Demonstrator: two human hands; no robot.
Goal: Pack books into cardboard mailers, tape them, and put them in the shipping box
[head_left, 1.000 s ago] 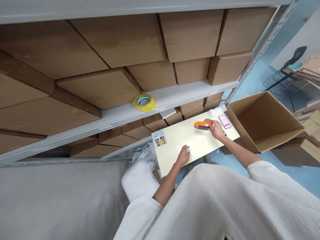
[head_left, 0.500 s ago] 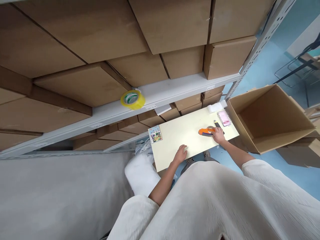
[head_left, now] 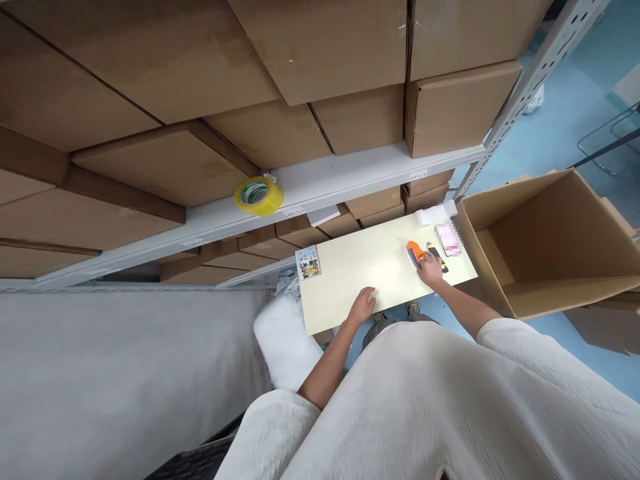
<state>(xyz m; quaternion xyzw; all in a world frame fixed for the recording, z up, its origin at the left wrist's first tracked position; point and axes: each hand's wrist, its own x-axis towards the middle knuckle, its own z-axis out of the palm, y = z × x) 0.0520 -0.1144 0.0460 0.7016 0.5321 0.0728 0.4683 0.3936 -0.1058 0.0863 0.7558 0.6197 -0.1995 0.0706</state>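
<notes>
My right hand (head_left: 430,270) is closed on an orange tape dispenser (head_left: 415,252) over the right half of a pale yellow table (head_left: 350,267). The fingers cover the dispenser's near end. Just right of that hand lies a black and yellow utility knife (head_left: 438,258). My left hand (head_left: 363,305) rests at the table's near edge with its fingers apart and nothing in them. On the table's left end is a colourful picture booklet (head_left: 308,263).
Cardboard boxes (head_left: 330,47) fill the shelf (head_left: 320,183), where a yellow tape roll (head_left: 259,195) sits on the edge. A large open carton (head_left: 545,233) stands right of the table. A white foam piece (head_left: 435,213) and a blurred pink item (head_left: 449,240) lie at its right end.
The tape dispenser has turned, its orange end swinging away from me and slightly right, with my right hand shifting a little left. My left hand stays about where it was.
</notes>
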